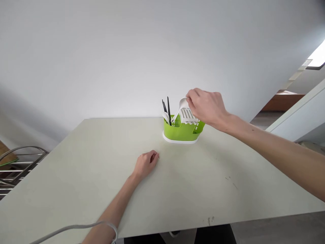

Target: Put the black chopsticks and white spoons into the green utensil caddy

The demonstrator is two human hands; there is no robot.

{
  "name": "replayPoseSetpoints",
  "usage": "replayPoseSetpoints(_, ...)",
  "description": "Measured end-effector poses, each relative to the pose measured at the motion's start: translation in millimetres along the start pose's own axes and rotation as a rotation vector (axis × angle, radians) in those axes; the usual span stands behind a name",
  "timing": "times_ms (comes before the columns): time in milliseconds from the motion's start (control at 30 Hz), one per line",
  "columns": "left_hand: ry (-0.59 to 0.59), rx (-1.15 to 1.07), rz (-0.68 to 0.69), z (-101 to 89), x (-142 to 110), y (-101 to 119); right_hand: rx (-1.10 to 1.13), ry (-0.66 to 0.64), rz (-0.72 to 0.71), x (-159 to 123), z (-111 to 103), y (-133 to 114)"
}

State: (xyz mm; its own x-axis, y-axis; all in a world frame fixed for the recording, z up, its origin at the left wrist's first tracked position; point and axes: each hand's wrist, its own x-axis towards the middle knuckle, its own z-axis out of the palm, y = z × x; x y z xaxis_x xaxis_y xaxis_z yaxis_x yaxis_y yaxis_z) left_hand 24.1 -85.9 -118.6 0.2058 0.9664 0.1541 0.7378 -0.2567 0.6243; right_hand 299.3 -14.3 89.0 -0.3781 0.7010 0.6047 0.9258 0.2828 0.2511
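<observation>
My right hand (pixel 205 103) pinches a white spoon (pixel 181 104) by its bowl end, above a green utensil holder (pixel 179 133) with a white base. The spoon tilts, its handle pointing down and left at the holder's left compartment; whether the tip touches anything there I cannot tell. Several black chopsticks (pixel 169 110) and another white spoon (pixel 165 116) stand in that left compartment. A white slotted piece (pixel 189 116) sits in the holder's middle, partly behind my fingers. My left hand (pixel 146 164) lies on the table in front of the holder, fingers curled, with nothing visible in it.
The pale table (pixel 106 142) reaches back to a white wall (pixel 127 61). A metal rack (pixel 22 166) stands off the table's left edge. Across my left forearm runs a grey cable (pixel 73 227). Dark marks (pixel 210 220) spot the tabletop near its front edge.
</observation>
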Motion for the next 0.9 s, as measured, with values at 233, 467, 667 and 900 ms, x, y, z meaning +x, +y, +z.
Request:
replayPoseSetpoints(233, -0.003, 0.025, 0.011, 2.3, -1, 0, -0.112, -0.222, -0.245, -5, 26, -30)
replayPoseSetpoints(467, -0.012, 0.036, 0.024, 5.0, 0, -1, -0.093, -0.285, -0.321, -7, 40, -45)
replayPoseSetpoints(667, -0.009, 0.04, 0.025, 5.1, -1, -1, -0.005, -0.275, -0.322, 0, 51, -53)
replayPoseSetpoints(900, -0.005, 0.037, 0.037, 6.5, -1, -3, 0.264, -0.421, -0.226, 17, 53, -47)
